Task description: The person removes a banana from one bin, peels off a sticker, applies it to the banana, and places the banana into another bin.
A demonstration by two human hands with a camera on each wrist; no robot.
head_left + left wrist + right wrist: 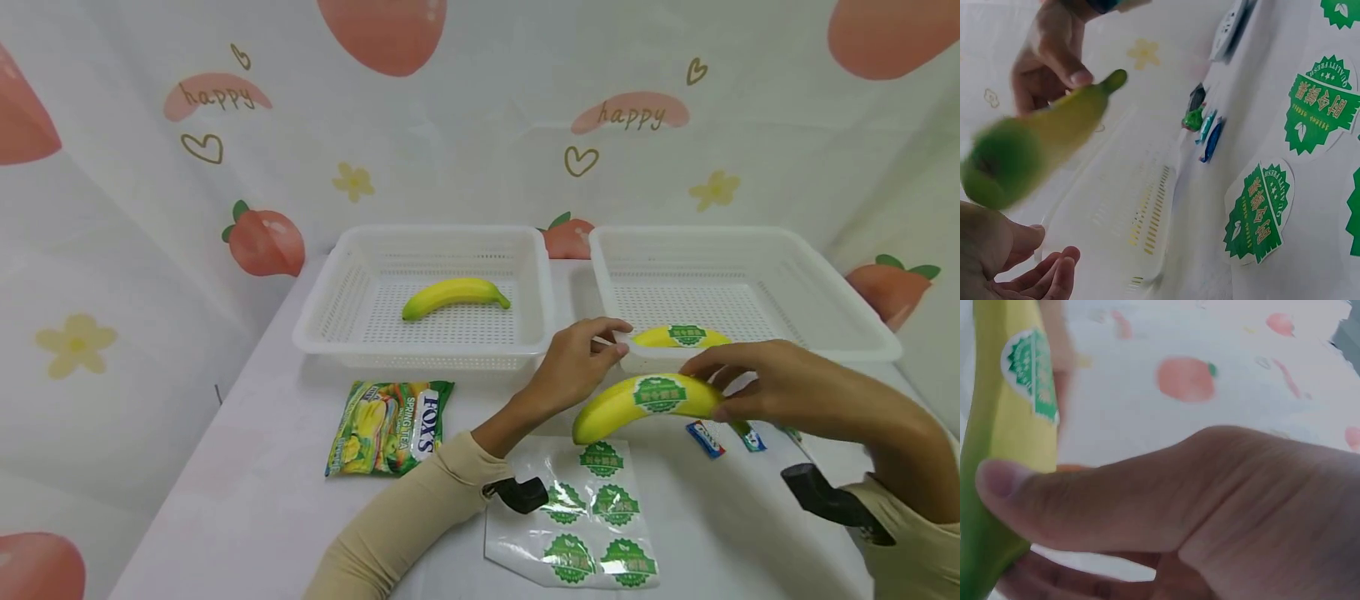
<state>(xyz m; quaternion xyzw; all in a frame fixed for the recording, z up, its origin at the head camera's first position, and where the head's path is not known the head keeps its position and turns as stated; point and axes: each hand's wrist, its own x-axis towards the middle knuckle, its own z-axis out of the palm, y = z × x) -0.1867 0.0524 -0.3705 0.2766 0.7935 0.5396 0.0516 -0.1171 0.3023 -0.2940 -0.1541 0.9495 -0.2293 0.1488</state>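
Observation:
My right hand [772, 385] pinches a yellow banana [611, 408] near its stem end, holding it in the air in front of the right basket. A round green-and-white sticker [660, 393] is on the banana's side; in the right wrist view my thumb [1007, 481] presses against the peel below it. My left hand [576, 360] holds nothing, its fingers loosely bent beside the right basket's front left corner. Below the raised banana lies a sheet of green stickers [525, 533]. A second banana [720, 337], also stickered, lies in the right basket [840, 292].
A banana [456, 296] without a visible sticker lies in the left white basket [322, 321]. In front of that basket is a green FOX'S candy bag [386, 429]. Small wrapped candies [707, 439] lie on the table behind the right hand.

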